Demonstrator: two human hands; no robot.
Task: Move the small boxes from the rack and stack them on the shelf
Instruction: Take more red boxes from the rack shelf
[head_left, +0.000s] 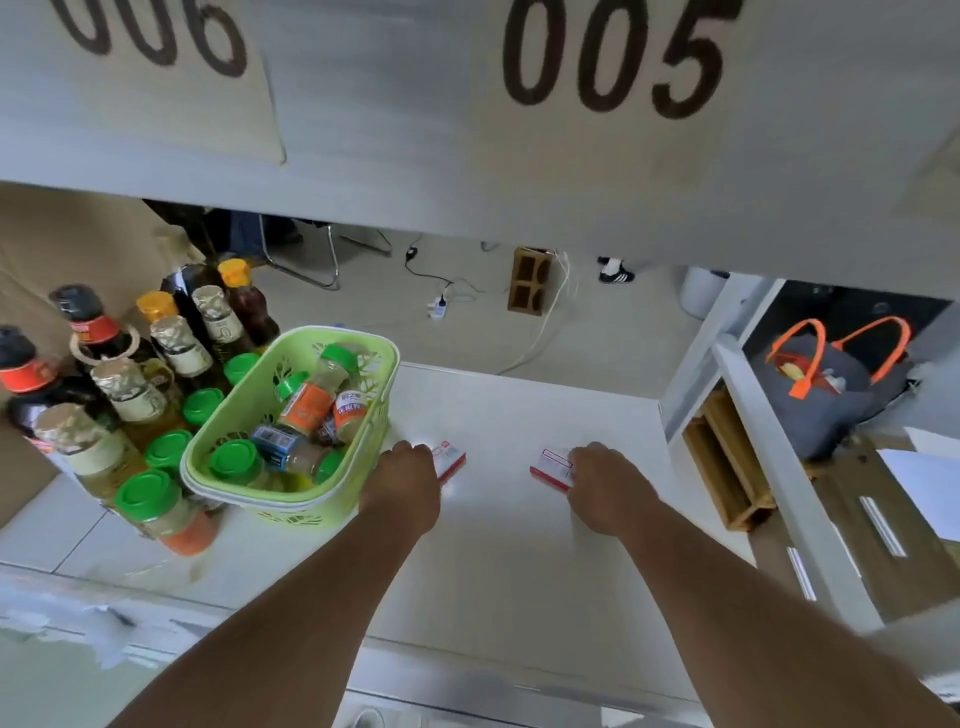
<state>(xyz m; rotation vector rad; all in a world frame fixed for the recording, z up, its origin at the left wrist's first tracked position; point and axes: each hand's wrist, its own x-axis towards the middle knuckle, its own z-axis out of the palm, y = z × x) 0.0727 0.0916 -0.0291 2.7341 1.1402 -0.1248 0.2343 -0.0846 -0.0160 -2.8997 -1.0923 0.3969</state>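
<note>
Both my arms reach forward over a white shelf (519, 415). My left hand (402, 480) is closed around a small white-and-red box (450, 460) that rests on or just above the shelf, right beside a green basket. My right hand (605, 486) holds a second small white-and-red box (551, 467) a short way to the right. The two boxes are apart, with bare shelf between them. My fingers hide most of each box.
A light-green basket (236, 410) of spice jars stands at the left. Several sauce and oil bottles (130, 384) and green-capped jars crowd the far left. The shelf above carries labels 006 and 005. A grey bag with orange handles (826, 395) sits on the neighbouring rack at the right.
</note>
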